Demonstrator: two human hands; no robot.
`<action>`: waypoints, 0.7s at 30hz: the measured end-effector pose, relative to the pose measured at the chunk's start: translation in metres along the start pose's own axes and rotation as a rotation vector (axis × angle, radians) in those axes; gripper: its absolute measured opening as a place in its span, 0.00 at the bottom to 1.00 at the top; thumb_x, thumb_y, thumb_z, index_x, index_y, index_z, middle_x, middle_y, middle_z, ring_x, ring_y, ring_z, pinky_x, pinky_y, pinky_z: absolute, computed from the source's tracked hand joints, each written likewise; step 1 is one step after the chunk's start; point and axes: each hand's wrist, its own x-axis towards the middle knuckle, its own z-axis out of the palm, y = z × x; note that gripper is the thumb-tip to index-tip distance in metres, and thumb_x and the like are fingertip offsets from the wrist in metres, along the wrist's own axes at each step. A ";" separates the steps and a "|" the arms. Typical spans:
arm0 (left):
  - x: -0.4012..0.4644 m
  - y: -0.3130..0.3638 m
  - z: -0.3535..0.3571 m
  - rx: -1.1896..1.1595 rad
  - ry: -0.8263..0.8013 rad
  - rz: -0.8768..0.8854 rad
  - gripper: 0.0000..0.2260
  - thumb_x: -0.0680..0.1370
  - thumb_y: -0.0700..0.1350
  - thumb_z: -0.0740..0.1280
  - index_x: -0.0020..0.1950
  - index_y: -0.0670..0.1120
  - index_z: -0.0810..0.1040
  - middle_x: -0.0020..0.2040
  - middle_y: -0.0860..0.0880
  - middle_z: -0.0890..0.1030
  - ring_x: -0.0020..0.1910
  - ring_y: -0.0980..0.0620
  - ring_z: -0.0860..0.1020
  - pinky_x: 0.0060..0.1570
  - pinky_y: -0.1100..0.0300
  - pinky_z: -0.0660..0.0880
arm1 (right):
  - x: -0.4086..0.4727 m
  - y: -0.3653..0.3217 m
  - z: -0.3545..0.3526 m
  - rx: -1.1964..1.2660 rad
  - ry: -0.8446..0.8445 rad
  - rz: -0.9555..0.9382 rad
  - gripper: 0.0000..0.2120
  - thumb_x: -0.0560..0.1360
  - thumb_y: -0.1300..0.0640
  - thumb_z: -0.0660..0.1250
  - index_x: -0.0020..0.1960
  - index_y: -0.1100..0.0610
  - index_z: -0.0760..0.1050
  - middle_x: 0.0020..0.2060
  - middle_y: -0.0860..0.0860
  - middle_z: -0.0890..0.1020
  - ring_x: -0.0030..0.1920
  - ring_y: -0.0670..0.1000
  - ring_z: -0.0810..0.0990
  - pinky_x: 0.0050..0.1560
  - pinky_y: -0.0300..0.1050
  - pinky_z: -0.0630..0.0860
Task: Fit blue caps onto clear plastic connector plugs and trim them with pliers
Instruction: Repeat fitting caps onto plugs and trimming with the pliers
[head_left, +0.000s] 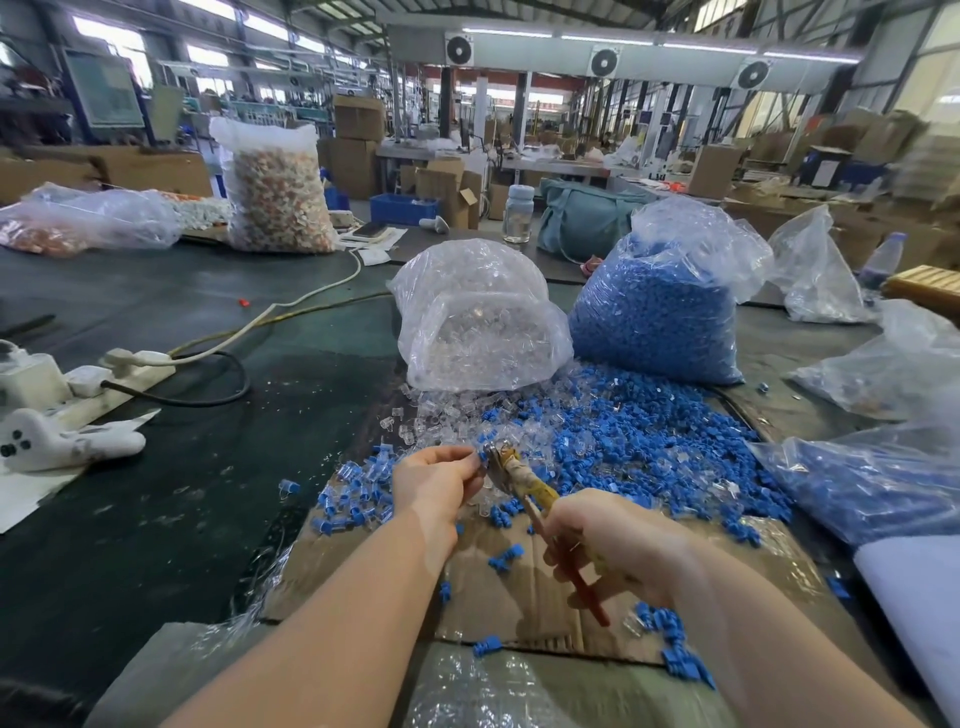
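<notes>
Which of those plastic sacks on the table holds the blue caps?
Start at the cardboard sheet under the hands and look past the loose pile. Two bags stand side by side: the right one is the bag of blue caps, solid blue inside, unlike the bag of clear plugs at its left.

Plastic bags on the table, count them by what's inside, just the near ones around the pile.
Bag of clear plugs: 1
Bag of blue caps: 1
Bag with blue parts, right edge: 1
Total: 3
</notes>
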 end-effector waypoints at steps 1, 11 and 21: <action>0.000 0.000 0.000 0.004 0.012 0.007 0.07 0.73 0.30 0.67 0.41 0.40 0.78 0.39 0.44 0.80 0.34 0.53 0.79 0.30 0.68 0.77 | 0.000 0.000 0.000 -0.001 -0.010 -0.008 0.02 0.74 0.62 0.59 0.45 0.59 0.70 0.39 0.55 0.73 0.40 0.52 0.73 0.42 0.48 0.78; -0.007 0.006 -0.003 0.048 0.053 0.010 0.05 0.74 0.32 0.68 0.41 0.41 0.79 0.35 0.44 0.80 0.33 0.52 0.78 0.36 0.60 0.78 | -0.004 0.002 -0.001 -0.030 -0.040 -0.016 0.14 0.70 0.70 0.58 0.53 0.60 0.69 0.47 0.58 0.71 0.44 0.53 0.73 0.48 0.50 0.79; -0.006 0.011 -0.004 0.061 0.000 -0.028 0.04 0.73 0.30 0.68 0.44 0.38 0.79 0.37 0.44 0.80 0.32 0.52 0.78 0.31 0.65 0.78 | -0.003 0.002 -0.002 -0.105 -0.039 -0.008 0.14 0.69 0.70 0.58 0.53 0.60 0.68 0.45 0.57 0.71 0.43 0.53 0.72 0.47 0.48 0.78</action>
